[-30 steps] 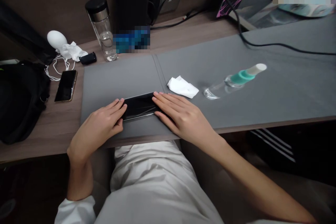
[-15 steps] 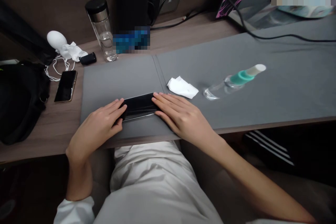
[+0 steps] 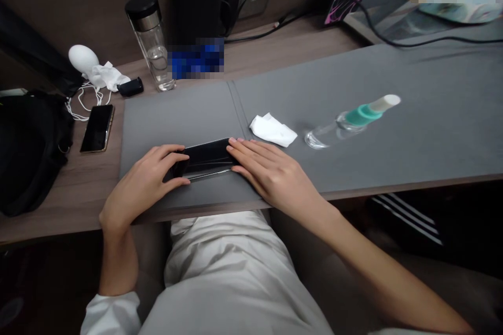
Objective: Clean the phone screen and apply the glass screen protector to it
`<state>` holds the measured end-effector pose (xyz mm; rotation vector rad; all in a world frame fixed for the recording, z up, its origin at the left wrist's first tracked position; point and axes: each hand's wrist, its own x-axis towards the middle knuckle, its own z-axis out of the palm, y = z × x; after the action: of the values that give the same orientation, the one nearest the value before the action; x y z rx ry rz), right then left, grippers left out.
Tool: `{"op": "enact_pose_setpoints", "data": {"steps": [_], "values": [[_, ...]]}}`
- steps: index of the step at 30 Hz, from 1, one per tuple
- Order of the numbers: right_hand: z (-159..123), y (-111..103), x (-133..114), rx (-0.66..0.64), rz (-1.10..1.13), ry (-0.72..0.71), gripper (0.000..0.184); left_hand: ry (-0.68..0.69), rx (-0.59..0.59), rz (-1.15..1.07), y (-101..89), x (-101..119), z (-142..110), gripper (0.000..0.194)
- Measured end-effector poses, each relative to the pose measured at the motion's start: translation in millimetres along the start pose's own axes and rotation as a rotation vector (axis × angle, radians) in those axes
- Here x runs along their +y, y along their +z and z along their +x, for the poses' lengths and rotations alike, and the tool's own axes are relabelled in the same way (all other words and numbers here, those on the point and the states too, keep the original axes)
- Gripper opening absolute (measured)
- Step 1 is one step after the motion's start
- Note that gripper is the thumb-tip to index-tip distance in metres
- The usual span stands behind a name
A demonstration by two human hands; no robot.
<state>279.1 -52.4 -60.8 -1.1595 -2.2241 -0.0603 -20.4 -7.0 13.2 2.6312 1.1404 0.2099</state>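
Note:
A glossy black smartphone (image 3: 208, 157) lies flat and sideways on the grey desk mat (image 3: 176, 110), near the desk's front edge. Its left end is held by my left hand (image 3: 151, 175), with the fingers at the far edge and on the screen and the thumb at the near edge. Flat across the right end rests my right hand (image 3: 271, 170), fingers stretched out and thumb apart near the lower edge; that end is hidden under it. A folded white tissue (image 3: 274, 130) sits just beyond my right hand. Farther right stands a clear spray bottle (image 3: 341, 125) with a green collar.
Another phone (image 3: 97, 128) lies at the left, near a black bag (image 3: 31, 152). Behind it are white cords, a crumpled tissue (image 3: 106, 77) and a small black case (image 3: 130, 87). A glass water bottle (image 3: 157, 57) stands at the back. A black cable (image 3: 432, 42) crosses the right side.
My left thumb and index finger have spread apart, the thumb sliding right along the phone's near edge. My right hand stays put. The black cable at right has shifted away toward the back.

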Motion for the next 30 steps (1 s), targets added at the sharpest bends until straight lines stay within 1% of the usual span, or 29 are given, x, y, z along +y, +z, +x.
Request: {"op": "enact_pose_setpoints", "data": {"steps": [4,8,12,17,19,21,25,27,30], "values": [[0,0,0,0.001,-0.009,-0.01,0.05,-0.007,-0.006,-0.012,0.0,-2,0,0.04],[0,0,-1,0.016,-0.032,-0.03,0.049,0.002,-0.009,-0.01,-2.2,1,1,0.037],[0,0,0,0.011,0.009,-0.004,0.052,-0.015,0.002,-0.005,-4.3,6,1,0.033],[1,-1,2,0.014,0.059,0.03,0.048,-0.007,0.009,0.012,-3.6,7,1,0.032],[2,-3,2,0.004,0.084,0.054,0.05,-0.005,0.011,0.014,-3.2,6,2,0.032],[2,-4,2,-0.006,0.115,0.09,0.055,-0.008,0.01,0.014,-3.2,6,2,0.033],[2,-6,4,-0.053,0.207,0.21,0.065,-0.012,0.004,0.02,-3.8,8,2,0.032],[1,-6,8,-0.08,0.255,0.258,0.065,-0.012,0.005,0.023,-4.0,9,2,0.032],[0,-5,12,-0.099,0.309,0.283,0.062,-0.01,0.01,0.022,-4.2,9,2,0.032]]}}
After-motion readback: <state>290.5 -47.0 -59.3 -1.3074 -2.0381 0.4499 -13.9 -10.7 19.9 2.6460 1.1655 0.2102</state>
